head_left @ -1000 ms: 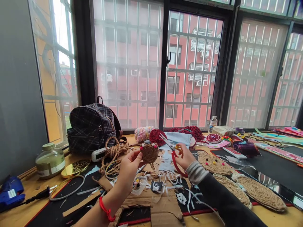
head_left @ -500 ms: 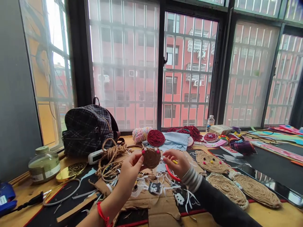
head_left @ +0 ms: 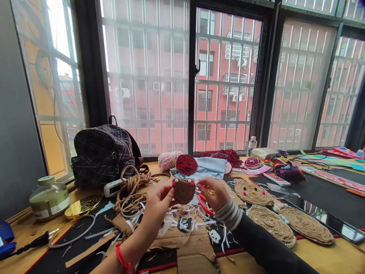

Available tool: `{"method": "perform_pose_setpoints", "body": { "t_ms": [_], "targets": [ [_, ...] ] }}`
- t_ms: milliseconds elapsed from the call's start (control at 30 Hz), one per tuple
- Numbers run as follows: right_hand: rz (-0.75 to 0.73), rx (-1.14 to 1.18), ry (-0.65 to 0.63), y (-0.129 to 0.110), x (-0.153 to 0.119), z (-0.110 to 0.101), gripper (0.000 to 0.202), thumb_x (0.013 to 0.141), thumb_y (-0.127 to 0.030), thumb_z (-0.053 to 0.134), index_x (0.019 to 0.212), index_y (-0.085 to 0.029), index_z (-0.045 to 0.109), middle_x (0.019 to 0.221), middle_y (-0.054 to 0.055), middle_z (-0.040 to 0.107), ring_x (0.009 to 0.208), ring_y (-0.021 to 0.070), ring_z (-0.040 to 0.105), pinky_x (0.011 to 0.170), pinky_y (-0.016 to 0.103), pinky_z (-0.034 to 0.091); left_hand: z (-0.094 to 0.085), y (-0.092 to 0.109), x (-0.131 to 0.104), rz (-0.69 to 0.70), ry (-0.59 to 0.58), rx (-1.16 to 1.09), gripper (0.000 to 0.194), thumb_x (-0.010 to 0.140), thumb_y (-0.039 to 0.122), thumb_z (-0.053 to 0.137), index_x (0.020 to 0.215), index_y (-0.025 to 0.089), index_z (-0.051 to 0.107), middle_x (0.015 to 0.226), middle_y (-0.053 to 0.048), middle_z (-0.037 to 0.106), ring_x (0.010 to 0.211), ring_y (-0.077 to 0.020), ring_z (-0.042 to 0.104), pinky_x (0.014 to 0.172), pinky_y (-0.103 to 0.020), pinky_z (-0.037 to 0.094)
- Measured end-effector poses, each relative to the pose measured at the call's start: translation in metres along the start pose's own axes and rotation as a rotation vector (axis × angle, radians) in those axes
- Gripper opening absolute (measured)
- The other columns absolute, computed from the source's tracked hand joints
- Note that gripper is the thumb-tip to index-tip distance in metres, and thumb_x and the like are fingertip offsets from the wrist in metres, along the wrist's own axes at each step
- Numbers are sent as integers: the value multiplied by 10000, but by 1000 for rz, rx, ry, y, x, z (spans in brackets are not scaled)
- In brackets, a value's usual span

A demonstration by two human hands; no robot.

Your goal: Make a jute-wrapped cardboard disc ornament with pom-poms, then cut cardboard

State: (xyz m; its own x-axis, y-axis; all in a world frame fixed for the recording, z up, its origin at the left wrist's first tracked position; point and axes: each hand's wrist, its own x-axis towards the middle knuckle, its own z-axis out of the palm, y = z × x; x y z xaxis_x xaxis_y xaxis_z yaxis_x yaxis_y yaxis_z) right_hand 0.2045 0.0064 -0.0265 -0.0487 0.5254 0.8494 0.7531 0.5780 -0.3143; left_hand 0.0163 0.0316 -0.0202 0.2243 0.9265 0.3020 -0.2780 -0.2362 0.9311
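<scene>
A small round disc of coiled brown rope (head_left: 184,193), with pink and white pom-poms on its upper left and right edges, is held upright. My left hand (head_left: 159,199) pinches it at the left edge between thumb and fingers. Close by its right edge is my right hand (head_left: 214,194), fingers curled together; whether they touch the disc or hold something small I cannot tell. Below the hands lie torn cardboard (head_left: 194,247), white paper strips and a small black-and-white patterned piece (head_left: 184,223). A red curved handle (head_left: 204,205) shows beside my right hand.
Larger coiled rope discs (head_left: 270,224) lie at right beside a dark glossy tablet (head_left: 322,217). A plaid backpack (head_left: 97,160), loose rope (head_left: 134,182) and a glass jar (head_left: 48,199) stand at left. Red yarn (head_left: 186,164) and a bottle (head_left: 252,146) are near the window.
My right hand has come slightly closer to the disc's right edge. My left hand keeps its pinch on the disc. The whole view has shifted a little.
</scene>
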Motion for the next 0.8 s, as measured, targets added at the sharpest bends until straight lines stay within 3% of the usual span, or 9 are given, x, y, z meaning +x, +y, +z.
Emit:
{"method": "perform_pose_setpoints", "body": {
  "t_ms": [367,633,800],
  "targets": [
    [63,66,-12,-1,0,0,191,843,-275,420,781,-170,567,656,51,623,620,167,589,586,281,483,-2,-4,2,-36,-19,5,421,523,467,763,751,127,664,729,-50,703,687,-214,660,619,-308,554],
    [252,409,-141,0,3,4,277,786,-372,523,629,-152,585,554,26,594,508,117,534,470,220,430,-3,-2,1,-15,-35,-17,401,558,438,754,795,128,666,788,-59,709,745,-228,661,666,-332,557],
    [356,521,-152,2,3,6,297,709,-435,620,627,-152,586,539,11,586,500,115,522,479,228,419,-5,-5,3,13,-64,-2,375,603,437,731,812,134,661,823,-59,706,757,-210,658,664,-302,552]
  ]
}}
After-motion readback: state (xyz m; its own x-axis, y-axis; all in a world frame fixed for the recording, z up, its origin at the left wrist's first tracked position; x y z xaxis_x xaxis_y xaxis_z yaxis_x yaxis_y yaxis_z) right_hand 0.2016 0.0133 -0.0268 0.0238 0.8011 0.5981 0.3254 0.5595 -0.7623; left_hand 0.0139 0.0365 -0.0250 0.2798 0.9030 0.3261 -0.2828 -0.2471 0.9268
